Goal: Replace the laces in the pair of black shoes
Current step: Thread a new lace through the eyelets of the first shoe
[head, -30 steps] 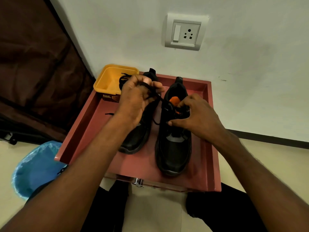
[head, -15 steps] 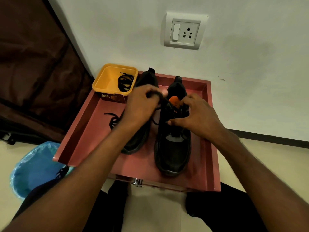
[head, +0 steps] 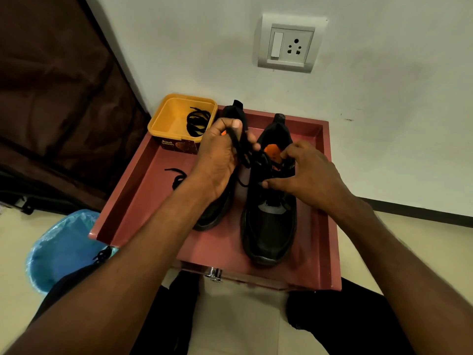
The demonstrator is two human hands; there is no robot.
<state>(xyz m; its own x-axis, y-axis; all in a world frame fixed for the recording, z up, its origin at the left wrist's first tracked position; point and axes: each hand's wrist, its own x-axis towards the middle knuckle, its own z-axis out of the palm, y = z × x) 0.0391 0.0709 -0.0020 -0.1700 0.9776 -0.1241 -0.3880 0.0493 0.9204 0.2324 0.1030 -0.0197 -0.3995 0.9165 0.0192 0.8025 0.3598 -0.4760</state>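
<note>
Two black shoes sit toes toward the person on a red tray [head: 330, 201] by the wall. The right shoe [head: 268, 226] is at about 3 o'clock of the tray's centre; the left shoe [head: 220, 211] is just beside it at 9, half hidden under the forearm.

Left hand [head: 220, 160] is raised over the left shoe w/ fingers curled round a black lace [head: 236, 144], thumb and forefinger pinching it near the top. The lace runs down toward the right shoe's eyelets. Right hand [head: 307, 175] rests on the right shoe's throat, fingertips pinched narrow at the eyelet row, approx. where the lace ends. Can't tell if it holds the lace itself or just the shoe's edge; too dark.

At 11 o'clock of the tray stands a yellow tub [head: 163, 124] w/ a coiled lace [head: 197, 121] inside. Another loose lace [head: 178, 176] lies on the tray floor at 9, near the left shoe. Blue-lined bin [head: 58, 247] on the floor at 7.

Step in hand, I'd say: working a lace through the right shoe's eyelets. Whether it's going in or coming out, I can't tell. Next move prob. calls for the right hand to steady the eyelet while the left draws the lace evenly, w/o snagging.
</note>
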